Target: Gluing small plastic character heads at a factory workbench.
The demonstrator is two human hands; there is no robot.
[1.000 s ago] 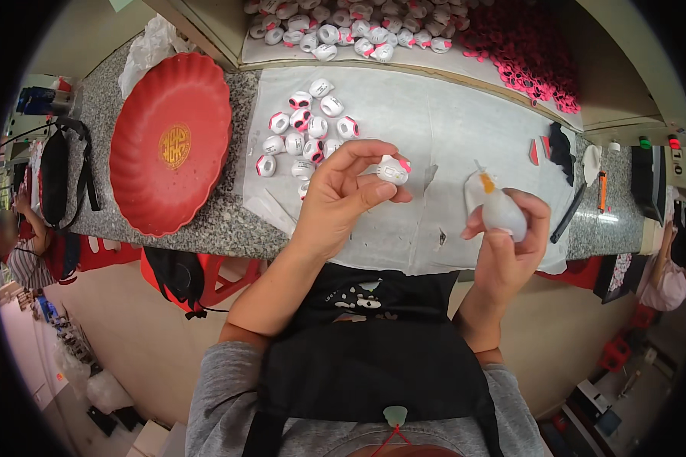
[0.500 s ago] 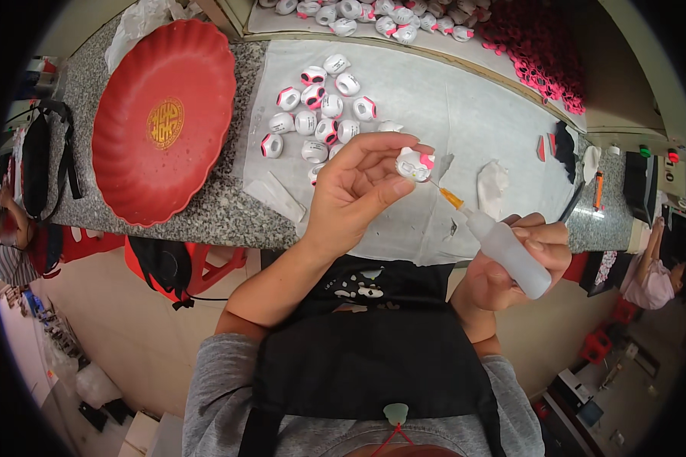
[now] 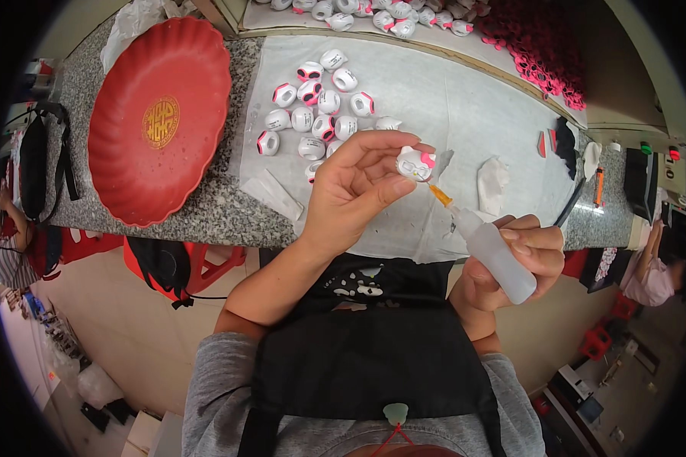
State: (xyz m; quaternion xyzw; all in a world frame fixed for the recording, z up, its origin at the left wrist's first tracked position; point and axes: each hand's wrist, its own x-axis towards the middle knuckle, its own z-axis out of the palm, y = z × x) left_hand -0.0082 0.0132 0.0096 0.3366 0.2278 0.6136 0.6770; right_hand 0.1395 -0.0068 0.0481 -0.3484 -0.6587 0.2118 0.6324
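Note:
Between thumb and fingers, my left hand pinches a small white figurine head with a pink patch, raised over the paper-covered bench. My right hand is wrapped round a translucent squeeze bottle. The bottle leans up to the left, and its orange needle tip meets or nearly meets the lower edge of the head; exact contact is too small to tell. Left of my left hand lie several similar white pieces with pink and black parts, some showing a round opening.
A large red scalloped tray stands on the granite counter at left. A folded paper strip and a crumpled white cloth lie on the white sheet. The shelf behind carries more white heads and a pile of pink pieces.
My right hand has shifted slightly left and up with the bottle, bringing the orange tip closer to the head. My left hand stays nearly still, still holding the head.

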